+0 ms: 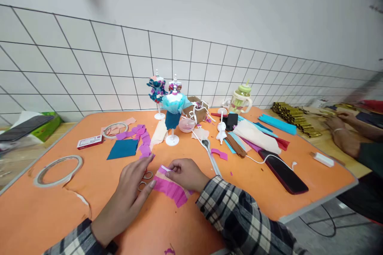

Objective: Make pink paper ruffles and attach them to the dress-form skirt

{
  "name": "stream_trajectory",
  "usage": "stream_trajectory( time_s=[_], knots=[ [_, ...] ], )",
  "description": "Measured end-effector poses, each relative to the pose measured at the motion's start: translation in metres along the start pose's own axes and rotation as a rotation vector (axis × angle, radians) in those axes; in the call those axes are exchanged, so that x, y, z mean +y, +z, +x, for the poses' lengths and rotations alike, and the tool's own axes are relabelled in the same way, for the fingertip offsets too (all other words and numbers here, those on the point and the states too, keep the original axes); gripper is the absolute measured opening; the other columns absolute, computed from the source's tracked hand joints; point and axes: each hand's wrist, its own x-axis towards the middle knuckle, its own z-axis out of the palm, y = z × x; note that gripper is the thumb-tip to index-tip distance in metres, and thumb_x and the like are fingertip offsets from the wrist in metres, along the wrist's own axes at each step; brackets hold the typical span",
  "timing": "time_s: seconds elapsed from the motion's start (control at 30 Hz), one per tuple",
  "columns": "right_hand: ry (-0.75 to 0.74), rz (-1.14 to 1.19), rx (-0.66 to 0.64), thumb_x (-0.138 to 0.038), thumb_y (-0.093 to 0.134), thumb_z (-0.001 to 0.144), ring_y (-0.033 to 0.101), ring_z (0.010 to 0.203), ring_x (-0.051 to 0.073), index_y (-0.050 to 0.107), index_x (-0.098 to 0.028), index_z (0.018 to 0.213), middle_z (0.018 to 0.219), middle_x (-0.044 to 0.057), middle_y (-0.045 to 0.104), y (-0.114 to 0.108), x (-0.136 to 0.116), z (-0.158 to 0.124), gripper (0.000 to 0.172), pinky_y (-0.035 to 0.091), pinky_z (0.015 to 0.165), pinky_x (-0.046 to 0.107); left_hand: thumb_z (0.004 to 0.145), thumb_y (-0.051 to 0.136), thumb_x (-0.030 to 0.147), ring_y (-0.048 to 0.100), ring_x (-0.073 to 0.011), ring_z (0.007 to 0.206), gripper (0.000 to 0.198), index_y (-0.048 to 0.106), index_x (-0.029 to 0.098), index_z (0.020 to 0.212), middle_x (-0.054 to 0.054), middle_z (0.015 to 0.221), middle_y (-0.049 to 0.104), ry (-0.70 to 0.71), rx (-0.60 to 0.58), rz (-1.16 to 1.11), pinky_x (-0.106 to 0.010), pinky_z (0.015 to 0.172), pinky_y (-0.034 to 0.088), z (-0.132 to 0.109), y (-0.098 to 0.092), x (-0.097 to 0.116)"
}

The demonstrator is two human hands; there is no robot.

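Note:
My left hand (131,189) lies flat with fingers stretched out, fingertips pressing the left edge of a pink crepe paper strip (172,189) on the orange table (44,215). It partly covers a small pair of scissors (145,177). My right hand (187,173) is curled, its fingers pinching the paper's upper edge where a small white bit shows. Both sleeves are plaid.
Small mannequin stands with paper dresses (173,115), purple paper scraps (143,139), a blue sheet (123,148), tape rings (58,169), a pink bowl (186,124), a dark phone on a cable (283,171), a bottle (239,101). Another person's hands (339,127) work at the right by gold rolls (295,117).

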Motion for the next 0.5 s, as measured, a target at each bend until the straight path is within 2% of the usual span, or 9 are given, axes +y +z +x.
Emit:
stream_trajectory(
  time_s=[0.07,0.13,0.2,0.27,0.37,0.43,0.5],
  knots=[
    [-0.009,0.010,-0.026,-0.033,0.068,0.091,0.057,0.068,0.010,0.076,-0.017,0.095,0.079,-0.001,0.070,-0.004,-0.002,0.001,0.018,0.039,0.060,0.021,0.099,0.052,0.045,0.050,-0.0324,0.134,0.048,0.052,0.025,0.142,-0.013,0.144,0.057,-0.210,0.028,-0.197,-0.049,0.110,0.041,0.005,-0.001,-0.001],
    [-0.044,0.010,-0.052,-0.031,0.071,0.089,0.055,0.066,0.010,0.077,-0.017,0.094,0.076,-0.002,0.068,-0.008,-0.008,0.004,0.016,0.038,0.059,0.020,0.095,0.054,0.052,0.060,-0.0323,0.121,0.043,0.065,0.021,0.122,-0.013,0.128,0.066,-0.360,-0.060,-0.423,-0.047,0.103,0.047,0.011,0.000,-0.002],
    [-0.087,-0.001,-0.065,-0.029,0.072,0.088,0.054,0.065,0.010,0.077,-0.018,0.092,0.074,-0.003,0.067,-0.012,-0.015,0.008,0.013,0.036,0.059,0.021,0.090,0.059,0.054,0.068,-0.0290,0.097,0.039,0.072,0.019,0.100,-0.011,0.102,0.072,-0.373,-0.136,-0.500,-0.040,0.086,0.055,0.018,0.001,-0.004],
    [-0.124,-0.021,-0.075,-0.027,0.073,0.087,0.052,0.064,0.010,0.077,-0.018,0.088,0.071,-0.003,0.065,-0.014,-0.021,0.014,0.010,0.034,0.058,0.022,0.088,0.061,0.053,0.066,-0.0238,0.077,0.036,0.072,0.019,0.084,-0.006,0.083,0.069,-0.362,-0.156,-0.525,-0.034,0.071,0.054,0.022,0.004,-0.005],
    [-0.163,-0.036,-0.111,-0.028,0.074,0.086,0.056,0.065,0.012,0.077,-0.019,0.086,0.071,-0.002,0.068,-0.014,-0.023,0.018,0.009,0.036,0.058,0.022,0.086,0.060,0.050,0.060,-0.0195,0.065,0.034,0.070,0.019,0.076,-0.004,0.075,0.065,-0.355,-0.159,-0.554,-0.030,0.062,0.050,0.024,0.006,-0.007],
    [-0.234,-0.018,-0.022,-0.032,0.076,0.085,0.063,0.078,0.016,0.076,-0.020,0.098,0.088,0.001,0.074,-0.011,-0.021,0.015,0.018,0.044,0.068,0.025,0.085,0.060,0.048,0.061,-0.0208,0.070,0.032,0.069,0.019,0.074,-0.005,0.077,0.066,-0.361,-0.152,-0.564,-0.031,0.066,0.050,0.022,0.007,-0.007],
    [-0.365,-0.028,0.245,-0.033,0.076,0.084,0.065,0.095,0.021,0.073,-0.019,0.108,0.103,0.006,0.074,-0.005,-0.019,0.009,0.028,0.048,0.081,0.031,0.085,0.060,0.046,0.062,-0.0227,0.075,0.031,0.068,0.019,0.073,-0.006,0.077,0.067,-0.386,-0.141,-0.568,-0.032,0.070,0.050,0.018,0.008,-0.006]
  ],
)
